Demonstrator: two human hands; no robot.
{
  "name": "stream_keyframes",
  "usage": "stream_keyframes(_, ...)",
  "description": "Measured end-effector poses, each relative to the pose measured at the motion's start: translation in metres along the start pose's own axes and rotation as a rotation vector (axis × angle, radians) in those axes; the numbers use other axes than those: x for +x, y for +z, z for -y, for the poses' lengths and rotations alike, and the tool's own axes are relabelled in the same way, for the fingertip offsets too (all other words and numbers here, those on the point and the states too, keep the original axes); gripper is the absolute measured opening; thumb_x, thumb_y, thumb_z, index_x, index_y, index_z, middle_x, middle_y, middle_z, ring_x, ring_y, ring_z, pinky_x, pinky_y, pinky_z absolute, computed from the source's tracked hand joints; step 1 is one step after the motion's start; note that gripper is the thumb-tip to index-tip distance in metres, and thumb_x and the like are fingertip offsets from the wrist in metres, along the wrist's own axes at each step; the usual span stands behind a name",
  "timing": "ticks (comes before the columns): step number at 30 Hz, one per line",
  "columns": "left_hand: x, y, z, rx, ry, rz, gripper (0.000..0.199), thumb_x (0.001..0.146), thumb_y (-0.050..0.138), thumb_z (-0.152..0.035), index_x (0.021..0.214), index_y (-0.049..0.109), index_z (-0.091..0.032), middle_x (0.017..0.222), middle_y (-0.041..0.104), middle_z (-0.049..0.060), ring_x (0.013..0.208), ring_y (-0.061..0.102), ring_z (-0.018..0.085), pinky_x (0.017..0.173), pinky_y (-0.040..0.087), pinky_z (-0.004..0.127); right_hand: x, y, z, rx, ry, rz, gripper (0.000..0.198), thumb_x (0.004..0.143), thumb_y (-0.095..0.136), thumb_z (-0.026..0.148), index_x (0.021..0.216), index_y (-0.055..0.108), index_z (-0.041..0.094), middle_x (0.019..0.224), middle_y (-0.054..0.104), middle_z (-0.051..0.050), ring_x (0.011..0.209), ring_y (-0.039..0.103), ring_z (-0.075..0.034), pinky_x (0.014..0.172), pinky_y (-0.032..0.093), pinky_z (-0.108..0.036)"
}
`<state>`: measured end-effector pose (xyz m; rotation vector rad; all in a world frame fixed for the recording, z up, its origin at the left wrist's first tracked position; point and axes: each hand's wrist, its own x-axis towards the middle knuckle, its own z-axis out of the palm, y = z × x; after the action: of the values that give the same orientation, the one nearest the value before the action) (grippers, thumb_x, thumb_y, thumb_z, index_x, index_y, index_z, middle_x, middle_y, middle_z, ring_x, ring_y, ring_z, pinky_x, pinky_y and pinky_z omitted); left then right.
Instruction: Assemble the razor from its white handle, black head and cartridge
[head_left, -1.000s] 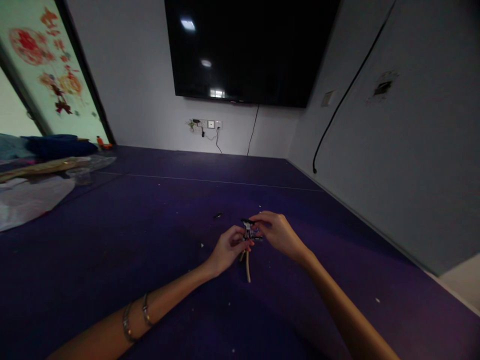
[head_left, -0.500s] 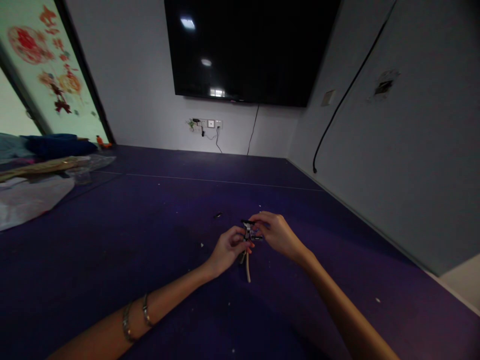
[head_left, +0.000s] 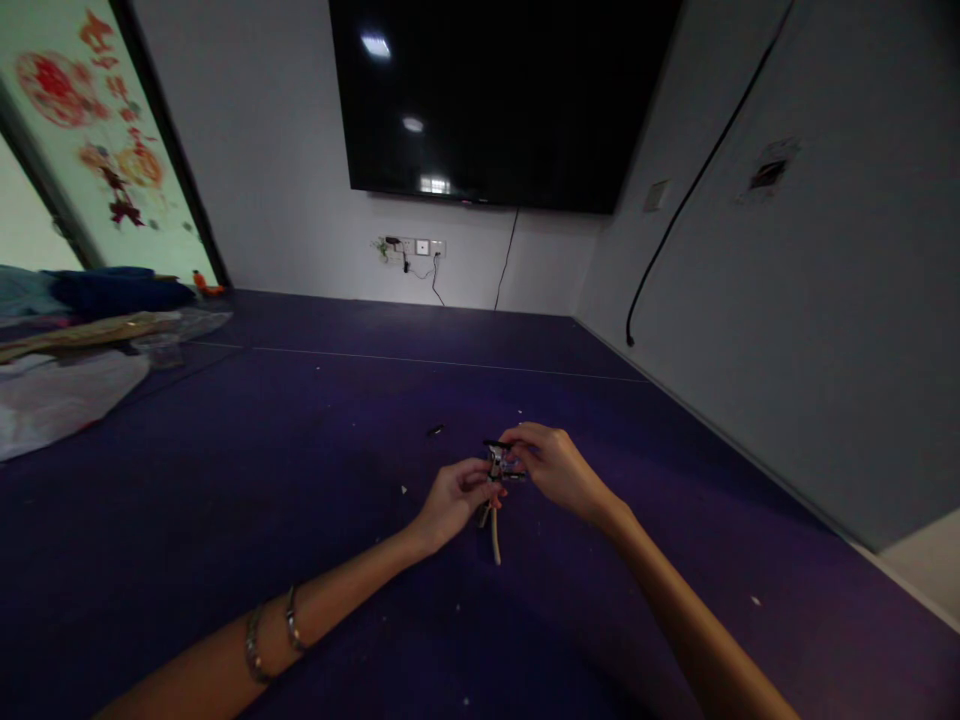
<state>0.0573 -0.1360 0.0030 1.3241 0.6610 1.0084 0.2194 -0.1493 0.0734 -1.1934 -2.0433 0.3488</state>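
My left hand (head_left: pixel 450 502) is closed, thumb and fingers pinching a small silver-and-black piece (head_left: pixel 496 462) low over the purple surface. A short, curved beige strip (head_left: pixel 496 543), like a cord or handle, hangs below the fingers beside a darker part. From the right, my right hand (head_left: pixel 556 470) is closed with its fingertips at the black upper part of the same piece. A dark bar sticks out to the right below those fingertips. The piece is small and partly covered by fingers, so I cannot make out its exact kind.
A small black piece (head_left: pixel 436 430) lies beyond my hands, among scattered white bits. Plastic bags (head_left: pixel 67 395) and dark blue cloth (head_left: pixel 120 291) are piled at the left. A television (head_left: pixel 495 100) hangs on the far wall above sockets (head_left: pixel 422 247); a black cable (head_left: pixel 690 190) runs down the right wall.
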Motion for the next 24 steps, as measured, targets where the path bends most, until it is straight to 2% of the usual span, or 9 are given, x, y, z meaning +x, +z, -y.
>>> stream_keyframes(15,0.0019,-0.0021,0.0019,-0.037,-0.046,0.005,0.028,0.065,0.073,-0.031,0.086,0.067,-0.012,0.071,0.067,0.005,0.061,0.060,0.014,0.062,0.045,0.028,-0.0006,-0.0040,0.0004,0.006,0.010,0.037,0.030,0.075,0.042,0.002,0.088,0.065,0.017,0.084,0.065,-0.005,0.076,0.060,-0.014,0.070,0.045,-0.025)
stream_keyframes(24,0.0005,-0.0018,-0.0068,-0.057,-0.050,0.051,0.034,0.065,0.074,-0.030,0.090,0.066,-0.010,0.073,0.067,0.006,0.061,0.061,0.014,0.062,0.047,0.028,-0.0005,-0.0074,-0.0081,0.075,-0.015,0.060,0.026,0.080,0.044,0.007,0.092,0.065,0.017,0.087,0.065,-0.005,0.075,0.060,-0.013,0.067,0.047,-0.025)
